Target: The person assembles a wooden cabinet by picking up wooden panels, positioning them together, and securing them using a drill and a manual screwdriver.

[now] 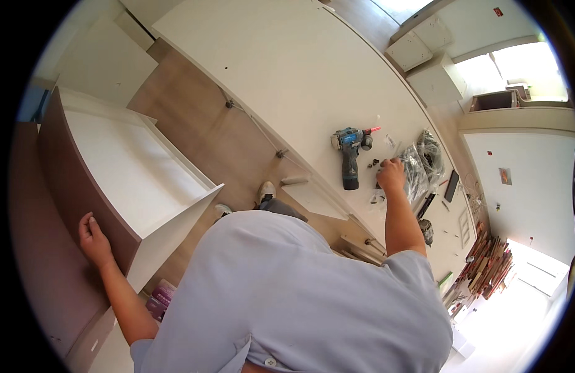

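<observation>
At the left, my left hand lies against the brown front panel of an open drawer with a white inside; its fingers are stretched out and hold nothing. My right hand reaches over a white tabletop at the right. Its fingers are bent down among clear plastic bags and small dark parts; what they pinch, if anything, is hidden. A blue and black cordless drill with a red tip lies left of that hand.
A second tool, a black strip and loose pieces lie farther right on the tabletop. Below the tabletop edge are metal rods with dark fittings. A purple box stands beside the drawer. Wood strips are piled at the far right.
</observation>
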The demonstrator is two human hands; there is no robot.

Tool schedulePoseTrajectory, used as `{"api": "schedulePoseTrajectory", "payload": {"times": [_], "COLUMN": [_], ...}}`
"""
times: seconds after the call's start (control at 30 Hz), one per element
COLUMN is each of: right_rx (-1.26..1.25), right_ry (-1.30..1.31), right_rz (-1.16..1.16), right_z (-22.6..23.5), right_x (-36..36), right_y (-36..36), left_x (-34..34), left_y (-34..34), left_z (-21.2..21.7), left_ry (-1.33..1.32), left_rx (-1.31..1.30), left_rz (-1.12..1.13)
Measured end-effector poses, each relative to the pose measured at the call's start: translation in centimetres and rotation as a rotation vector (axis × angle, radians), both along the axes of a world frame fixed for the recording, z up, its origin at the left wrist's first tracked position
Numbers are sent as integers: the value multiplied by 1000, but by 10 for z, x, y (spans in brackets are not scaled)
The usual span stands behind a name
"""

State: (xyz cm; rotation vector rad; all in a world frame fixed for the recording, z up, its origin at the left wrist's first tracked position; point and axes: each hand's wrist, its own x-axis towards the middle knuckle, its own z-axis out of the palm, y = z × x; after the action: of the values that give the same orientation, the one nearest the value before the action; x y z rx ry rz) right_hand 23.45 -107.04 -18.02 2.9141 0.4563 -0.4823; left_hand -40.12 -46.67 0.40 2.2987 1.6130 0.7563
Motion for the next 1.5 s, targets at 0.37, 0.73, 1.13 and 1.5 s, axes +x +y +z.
{"api": "schedulePoseTrajectory", "payload": {"times": [0.37, 0.73, 1.13, 1.5], "right_rx": [27, 287, 300, 287], "right_ry": [-3, -29, -108, -302], "right_rz": [-153, -237, -314, -137], "right_z": [-5, -37, -48, -70], "right_x": [0, 8, -13, -32], "right_y": [-46, -20, 21, 34], "left_x": [10, 15, 9, 4], "left_y": [-5, -4, -4, 3], "left_z": [4, 3, 0, 1], "left_ry": [16, 128, 74, 102], "left_rx": [18, 7, 13, 43], "left_rz": [41, 3, -9, 0]}}
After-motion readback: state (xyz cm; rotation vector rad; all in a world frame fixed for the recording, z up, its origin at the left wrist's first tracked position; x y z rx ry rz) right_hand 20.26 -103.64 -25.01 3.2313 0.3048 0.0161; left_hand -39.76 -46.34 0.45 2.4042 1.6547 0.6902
